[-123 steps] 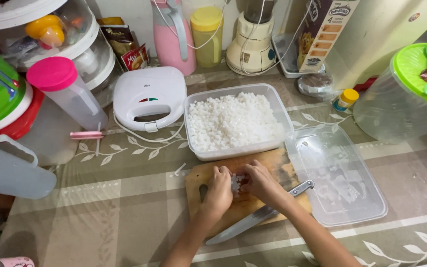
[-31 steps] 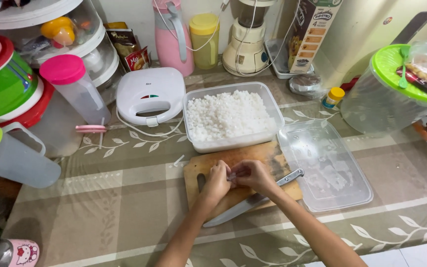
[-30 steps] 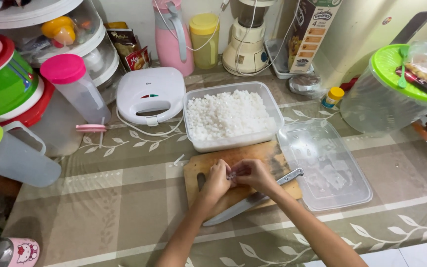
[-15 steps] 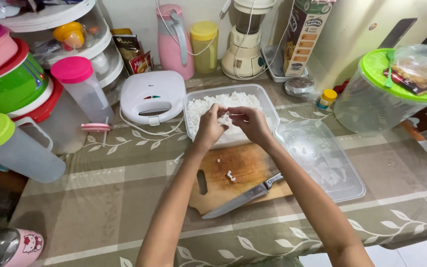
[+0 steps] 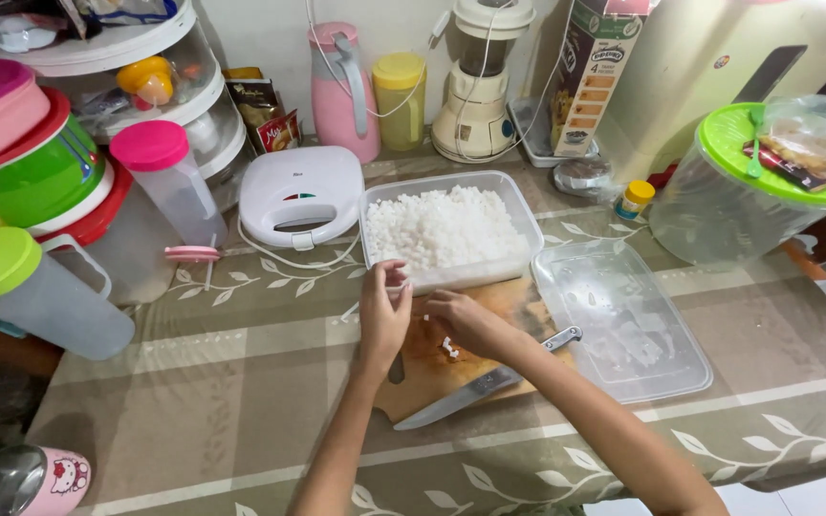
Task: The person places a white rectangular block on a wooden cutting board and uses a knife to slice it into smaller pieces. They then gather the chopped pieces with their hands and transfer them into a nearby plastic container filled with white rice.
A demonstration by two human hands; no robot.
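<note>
My left hand (image 5: pixel 383 317) hovers at the near rim of a clear plastic container (image 5: pixel 524 215) filled with small white cubes (image 5: pixel 444 225); its fingers are curled apart and I see nothing in them. My right hand (image 5: pixel 464 321) lies palm down over a wooden cutting board (image 5: pixel 432 375), fingers pointing left, holding nothing that I can see. A few small white pieces (image 5: pixel 448 346) lie on the board just below it. A knife (image 5: pixel 475 387) rests along the board's near right edge, untouched by either hand.
The container's clear lid (image 5: pixel 628 330) lies right of the board. A white sandwich maker (image 5: pixel 301 194), a pink‑capped bottle (image 5: pixel 166 182), a green‑lidded jug (image 5: pixel 35 291), stacked bowls, a pink flask, a blender and a large green‑lidded tub (image 5: pixel 748 191) stand around the back and sides.
Both hands rose from the board to the container of white cubes, then came back toward the board. The bit they held together is gone from them. The knife has not moved.
</note>
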